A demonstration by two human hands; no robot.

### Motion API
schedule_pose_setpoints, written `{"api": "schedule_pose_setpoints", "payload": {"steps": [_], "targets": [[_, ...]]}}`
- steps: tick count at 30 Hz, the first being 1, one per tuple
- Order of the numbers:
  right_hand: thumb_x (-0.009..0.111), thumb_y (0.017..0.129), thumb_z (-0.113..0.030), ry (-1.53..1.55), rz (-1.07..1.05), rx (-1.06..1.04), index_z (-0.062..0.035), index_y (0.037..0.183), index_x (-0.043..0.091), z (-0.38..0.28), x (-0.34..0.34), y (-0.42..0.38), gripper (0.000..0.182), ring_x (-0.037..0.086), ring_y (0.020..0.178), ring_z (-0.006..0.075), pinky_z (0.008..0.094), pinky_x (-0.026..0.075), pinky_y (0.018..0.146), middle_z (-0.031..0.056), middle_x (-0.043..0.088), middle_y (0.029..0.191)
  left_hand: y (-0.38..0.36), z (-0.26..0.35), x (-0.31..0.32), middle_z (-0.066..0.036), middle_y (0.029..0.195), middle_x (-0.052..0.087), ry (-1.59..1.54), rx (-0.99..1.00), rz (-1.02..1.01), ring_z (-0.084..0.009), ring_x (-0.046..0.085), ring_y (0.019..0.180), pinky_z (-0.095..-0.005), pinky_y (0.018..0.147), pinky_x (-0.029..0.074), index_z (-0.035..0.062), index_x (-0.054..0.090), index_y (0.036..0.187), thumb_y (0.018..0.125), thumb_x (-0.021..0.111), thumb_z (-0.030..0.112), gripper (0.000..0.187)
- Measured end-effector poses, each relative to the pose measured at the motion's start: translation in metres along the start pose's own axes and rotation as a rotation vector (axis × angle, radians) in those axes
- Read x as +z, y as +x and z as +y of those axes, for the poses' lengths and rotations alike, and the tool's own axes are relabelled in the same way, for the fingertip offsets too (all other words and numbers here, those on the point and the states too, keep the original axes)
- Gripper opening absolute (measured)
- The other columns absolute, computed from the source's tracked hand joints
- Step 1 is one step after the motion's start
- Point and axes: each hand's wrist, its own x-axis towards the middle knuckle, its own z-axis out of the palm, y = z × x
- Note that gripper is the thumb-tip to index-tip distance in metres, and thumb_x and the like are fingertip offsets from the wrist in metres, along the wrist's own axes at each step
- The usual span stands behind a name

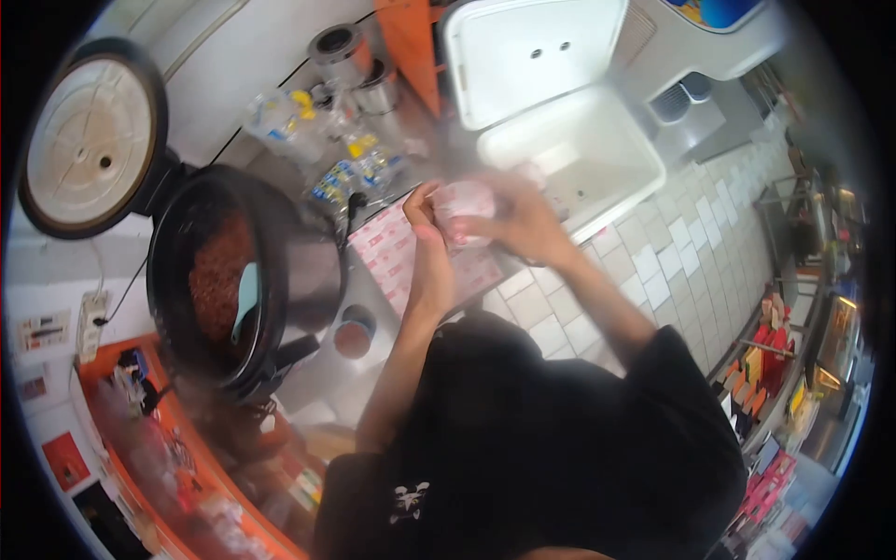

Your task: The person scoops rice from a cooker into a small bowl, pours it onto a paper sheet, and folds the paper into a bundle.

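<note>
Between both hands is a small bundle wrapped in white and pink paper (467, 207); what lies inside is hidden. My left hand (427, 229) cups its left side with the fingers curled round it. From the right, my right hand (523, 219) grips the bundle, slightly smeared by motion, its thumb across the front. Below them, pink-and-white printed wrapping paper (383, 254) lies flat on the steel counter. A small cup with reddish-brown contents (353, 339) stands near my left forearm.
At left, an open black cooker (313, 261) holds reddish-brown food (221, 271) and a pale blue spoon (245, 297). Plastic bags (359, 173) and metal canisters (341, 56) sit at the back. A white cooler box (644, 168) stands open behind my right hand, above a tiled floor (691, 243).
</note>
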Motion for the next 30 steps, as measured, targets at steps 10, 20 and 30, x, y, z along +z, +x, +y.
{"api": "schedule_pose_setpoints", "payload": {"steps": [10,20,30], "targets": [[0.078,0.082,-0.039,-0.468,-0.501,0.757,0.0074,0.137,0.045,0.303,-0.239,0.100,0.079,0.067,0.102,0.0339,0.0402,0.062,0.071,0.0230,0.059,0.127,0.011,-0.103,0.065,-0.028,0.152,0.020,0.311,-0.025,-0.114,-0.0335,0.029,0.141,-0.0416,0.117,0.026,-0.0044,0.002,0.152,0.094,0.068,0.020,0.091],[0.087,0.075,-0.028,-0.314,-0.204,1.054,0.0068,0.142,0.037,0.284,-0.212,0.086,0.090,0.061,0.115,0.0330,0.0394,0.064,0.070,0.0247,0.052,0.134,0.006,-0.104,0.067,-0.028,0.155,0.015,0.353,-0.127,-0.098,-0.0336,0.025,0.144,-0.0421,0.118,0.025,-0.0046,-0.005,0.154,0.096,0.065,0.021,0.094],[0.085,0.076,-0.022,-0.591,-0.290,0.756,0.0105,0.129,0.053,0.250,-0.190,0.087,0.071,0.065,0.108,0.0283,0.0416,0.062,0.068,0.0243,0.063,0.120,0.004,-0.111,0.072,-0.031,0.159,0.008,0.338,-0.051,-0.071,-0.0394,0.012,0.150,-0.0439,0.122,0.013,-0.0096,0.001,0.152,0.094,0.066,0.027,0.095]]}}
